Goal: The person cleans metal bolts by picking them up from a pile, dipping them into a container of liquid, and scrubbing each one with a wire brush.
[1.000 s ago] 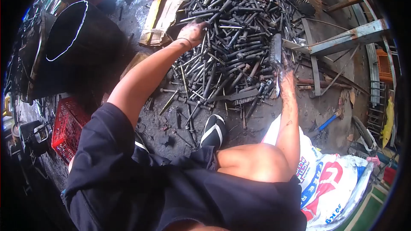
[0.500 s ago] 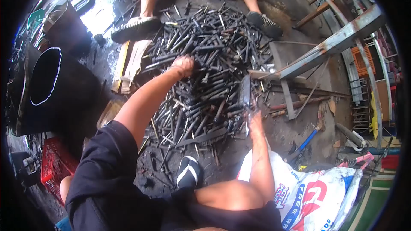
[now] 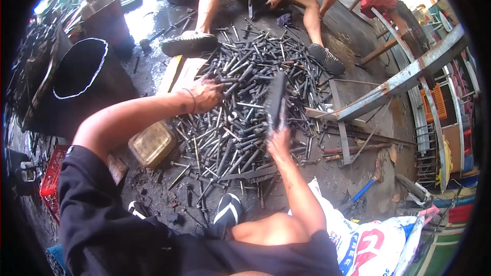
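Observation:
A large heap of dark metal bolts (image 3: 240, 117) lies on the ground in front of me. My left hand (image 3: 207, 93) is at the heap's left side, fingers bent over the bolts; whether a bolt is in its grasp is hidden. Over the right part of the heap, my right hand (image 3: 279, 140) is closed on the lower end of a dark, flat, elongated tool (image 3: 276, 97), which points away from me and is blurred by motion.
A seated person's shoe (image 3: 189, 43) rests beyond the heap. Left are a black bin (image 3: 92, 99), a red crate (image 3: 51, 184) and a yellowish container (image 3: 152, 144). Right are a metal frame (image 3: 399, 79) and a white printed sack (image 3: 378, 245).
My left hand has drawn back toward the heap's left edge. My right hand has moved up and left with the tool. The view has shifted, showing more of the seated person.

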### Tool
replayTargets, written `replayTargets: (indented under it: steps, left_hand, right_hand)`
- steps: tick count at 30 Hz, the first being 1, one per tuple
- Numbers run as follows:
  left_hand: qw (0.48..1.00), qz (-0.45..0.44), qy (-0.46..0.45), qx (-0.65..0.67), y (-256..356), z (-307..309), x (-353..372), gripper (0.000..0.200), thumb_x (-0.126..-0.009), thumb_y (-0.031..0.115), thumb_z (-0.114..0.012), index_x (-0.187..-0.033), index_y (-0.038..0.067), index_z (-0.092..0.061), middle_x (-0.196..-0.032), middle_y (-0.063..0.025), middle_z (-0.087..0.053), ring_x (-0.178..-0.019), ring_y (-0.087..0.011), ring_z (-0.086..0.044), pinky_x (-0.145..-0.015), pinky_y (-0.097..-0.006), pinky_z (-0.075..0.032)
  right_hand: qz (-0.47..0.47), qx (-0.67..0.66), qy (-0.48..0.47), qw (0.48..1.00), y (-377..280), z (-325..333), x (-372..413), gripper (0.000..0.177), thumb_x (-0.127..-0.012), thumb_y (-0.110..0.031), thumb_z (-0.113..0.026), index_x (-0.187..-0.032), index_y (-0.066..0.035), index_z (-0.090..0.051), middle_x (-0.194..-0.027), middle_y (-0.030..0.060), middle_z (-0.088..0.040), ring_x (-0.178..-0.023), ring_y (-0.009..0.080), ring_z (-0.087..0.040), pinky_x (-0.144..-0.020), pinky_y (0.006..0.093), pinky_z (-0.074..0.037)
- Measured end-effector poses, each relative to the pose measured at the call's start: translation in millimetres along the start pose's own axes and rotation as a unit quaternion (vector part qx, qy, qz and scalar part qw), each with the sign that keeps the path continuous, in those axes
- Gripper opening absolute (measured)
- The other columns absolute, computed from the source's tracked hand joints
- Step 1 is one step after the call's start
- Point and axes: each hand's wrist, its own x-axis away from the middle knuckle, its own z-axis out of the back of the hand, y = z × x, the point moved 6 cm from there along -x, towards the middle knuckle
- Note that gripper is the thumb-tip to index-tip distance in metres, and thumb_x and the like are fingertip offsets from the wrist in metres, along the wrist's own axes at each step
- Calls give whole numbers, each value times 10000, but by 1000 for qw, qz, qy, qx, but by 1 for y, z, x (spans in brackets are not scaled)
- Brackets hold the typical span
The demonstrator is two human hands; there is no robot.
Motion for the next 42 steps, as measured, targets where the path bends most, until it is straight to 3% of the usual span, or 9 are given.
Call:
replayTargets:
  steps: [8,14,18,20,23,28,30,34,42]
  left_hand:
    - [981,36,34,187,-46,69,142,244,-716,259,-637,-832,45,-618,-777,-124,-609,-751,-270,-611,-674,-364,-488]
    - [865,203,223,401,-103,93,221,320,-659,219,-753,-846,18,-589,-765,-65,-613,-658,-147,-591,-625,-310,-489]
    - [454,278,341,775,-104,-14,255,364,-793,211,-683,-1066,1,-563,-946,-72,-618,-840,-163,-597,-733,-288,-501]
    - [378,284,413,779,-78,-94,265,423,-811,229,-662,-1141,-1,-532,-999,-88,-613,-879,-171,-592,-757,-302,-493]
    - [328,420,244,811,-72,-111,310,562,-796,429,-639,-1150,9,-520,-1013,-75,-602,-927,-158,-562,-753,-292,-482]
    - [455,491,202,715,-51,-193,398,377,-836,391,-574,-1029,69,-535,-750,-39,-562,-609,-102,-496,-529,-259,-433]
    - [535,486,184,666,-40,-210,417,374,-820,359,-576,-996,29,-581,-836,-117,-605,-778,-213,-568,-705,-331,-463]
    - [785,447,73,423,-21,-229,419,491,-845,368,-520,-1151,-15,-492,-1055,-248,-571,-1040,-373,-529,-902,-414,-423]
    - [776,440,-62,448,-34,-245,409,492,-883,413,-450,-1209,44,-465,-1042,-241,-574,-978,-385,-549,-831,-444,-452]
  right_hand:
    - [-104,-280,-257,919,-21,-205,30,681,-848,-302,-575,-1408,-232,-195,-740,-9,-527,-515,90,-466,-487,257,-430]
    - [-230,-353,-290,859,-116,-251,53,285,-903,-258,-482,-1162,-141,-465,-737,-41,-516,-618,69,-503,-564,214,-468]
    - [-244,-310,-254,883,-176,-290,71,212,-919,-229,-436,-1085,-108,-486,-832,26,-555,-641,124,-529,-550,275,-487]
    - [-72,-282,-196,937,-141,-347,61,218,-914,-217,-436,-1089,-94,-481,-898,42,-579,-717,146,-568,-550,339,-522]
    - [-208,-297,-152,919,-118,-389,107,263,-922,-299,-410,-1009,-69,-503,-787,76,-597,-587,201,-593,-477,370,-511]
    - [-267,-323,-205,885,-35,-374,165,448,-892,-494,-427,-900,-52,-500,-637,52,-530,-511,153,-545,-469,302,-479]
    - [-152,-242,-158,945,-27,-347,159,489,-911,-323,-490,-1321,-99,-346,-621,10,-453,-483,103,-475,-441,271,-454]
    - [-106,-178,-192,959,-31,-338,133,644,-903,-178,-514,-1421,-168,-131,-647,-6,-446,-485,70,-427,-421,203,-403]
    - [-150,-123,-257,947,-1,-345,166,641,-900,-144,-519,-1417,-198,-145,-671,-21,-466,-501,23,-404,-400,146,-336]
